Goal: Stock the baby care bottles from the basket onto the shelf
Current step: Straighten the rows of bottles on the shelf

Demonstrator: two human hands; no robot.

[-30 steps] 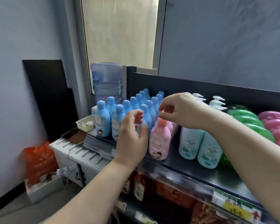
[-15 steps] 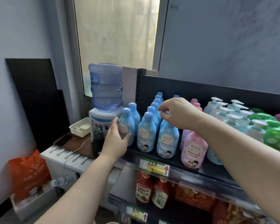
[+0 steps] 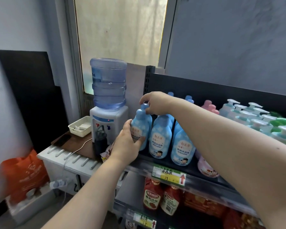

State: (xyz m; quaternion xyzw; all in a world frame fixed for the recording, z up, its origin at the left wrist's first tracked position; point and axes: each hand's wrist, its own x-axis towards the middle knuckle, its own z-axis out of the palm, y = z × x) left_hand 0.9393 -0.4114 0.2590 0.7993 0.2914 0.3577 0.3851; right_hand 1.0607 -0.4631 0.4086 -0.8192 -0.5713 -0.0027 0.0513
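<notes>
In the head view, the left hand [image 3: 126,144] wraps its fingers [image 3: 139,140] around the body of a glossy pale-blue plastic baby care bottle [image 3: 141,128] with white cloud print. It stands upright, long axis vertical, at the left end of the dark metal shelf [image 3: 203,178]. Its red label script is too blurred to read. The right hand [image 3: 155,103] pinches the rounded blue cap [image 3: 144,106] behind it, fingers narrow. Matching blue bottles [image 3: 182,146] stand just right. Below, red squeeze bottles [image 3: 151,198] read "mini". A water dispenser [image 3: 108,103] stands on the counter [image 3: 68,158] left.
</notes>
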